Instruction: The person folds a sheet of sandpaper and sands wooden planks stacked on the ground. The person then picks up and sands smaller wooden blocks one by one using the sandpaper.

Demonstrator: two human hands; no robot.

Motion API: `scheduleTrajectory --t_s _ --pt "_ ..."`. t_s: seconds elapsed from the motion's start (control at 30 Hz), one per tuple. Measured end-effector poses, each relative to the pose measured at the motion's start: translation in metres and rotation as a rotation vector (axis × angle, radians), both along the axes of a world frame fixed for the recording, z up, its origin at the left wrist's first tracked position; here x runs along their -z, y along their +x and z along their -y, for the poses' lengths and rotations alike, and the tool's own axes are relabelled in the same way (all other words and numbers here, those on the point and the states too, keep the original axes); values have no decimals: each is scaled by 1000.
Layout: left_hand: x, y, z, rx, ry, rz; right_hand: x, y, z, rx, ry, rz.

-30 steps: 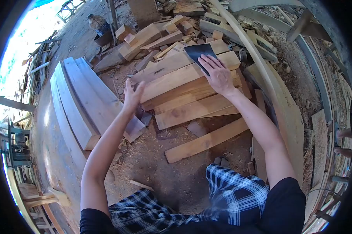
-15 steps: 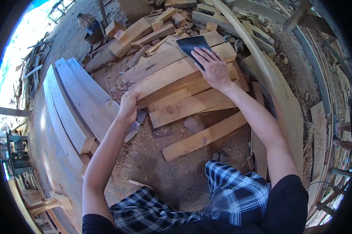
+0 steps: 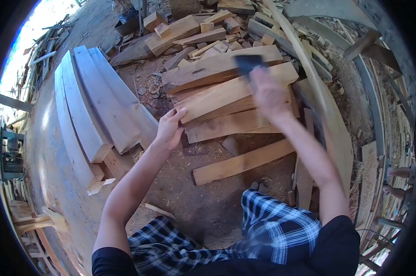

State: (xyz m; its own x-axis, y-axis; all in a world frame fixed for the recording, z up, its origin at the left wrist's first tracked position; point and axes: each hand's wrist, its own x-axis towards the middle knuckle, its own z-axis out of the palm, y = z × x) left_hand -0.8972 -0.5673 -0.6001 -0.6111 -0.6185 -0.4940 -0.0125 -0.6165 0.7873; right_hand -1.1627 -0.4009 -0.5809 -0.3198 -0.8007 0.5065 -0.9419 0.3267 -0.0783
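My left hand (image 3: 169,129) grips the near left end of a long pale board (image 3: 226,96), with the thumb on top. The board slants up to the right over a stack of other planks (image 3: 226,125). My right hand (image 3: 268,92), smeared by motion, is over the board's right part and holds a dark, thin sheet (image 3: 248,63) under its fingers. Behind this board lies another thick plank (image 3: 203,72) with a dark mark on its side.
Long curved boards (image 3: 97,101) lie at the left. A loose plank (image 3: 240,164) rests on the ground before my feet. Wood blocks (image 3: 175,34) are heaped at the back. A long curved beam (image 3: 316,92) runs down the right side.
The view has shifted, so the boards sit further right in it. My right hand and the dark sheet have moved down along the board. My left hand still holds the board's end.
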Motion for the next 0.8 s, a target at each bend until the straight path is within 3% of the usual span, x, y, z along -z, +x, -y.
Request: scheduleTrajectory --t_s 0.03,0.13,0.23,0.37,0.4,0.43,0.5,0.57,0.67,0.77,0.8 --pt "2 0 1 -6 14 16 -3 31 4 -152 -67 -77" --pt "6 4 -3 -1 68 -30 4 112 11 -509 -74 7" --pt "0 8 -5 23 57 -10 -6 92 5 -559 -9 16" --pt "-14 9 -8 7 116 30 0 -17 -24 -34 42 -106" --pt "-6 9 -5 9 168 25 -12 -38 -28 181 122 93" --pt "-8 8 -5 2 175 21 1 -71 -35 272 29 15" --pt "-15 0 -8 -18 419 -144 -5 -79 -36 371 -61 -73" --pt "-19 -5 -13 -32 362 -130 -7 -65 -27 582 83 192" --pt "-16 -12 -8 -43 310 -112 11 10 -18 42 9 -167" --pt "-11 -14 -9 -80 312 -72 -6 78 -7 -285 21 -89" --pt "-12 -14 -8 -75 319 -89 -7 73 -9 -282 14 -84"
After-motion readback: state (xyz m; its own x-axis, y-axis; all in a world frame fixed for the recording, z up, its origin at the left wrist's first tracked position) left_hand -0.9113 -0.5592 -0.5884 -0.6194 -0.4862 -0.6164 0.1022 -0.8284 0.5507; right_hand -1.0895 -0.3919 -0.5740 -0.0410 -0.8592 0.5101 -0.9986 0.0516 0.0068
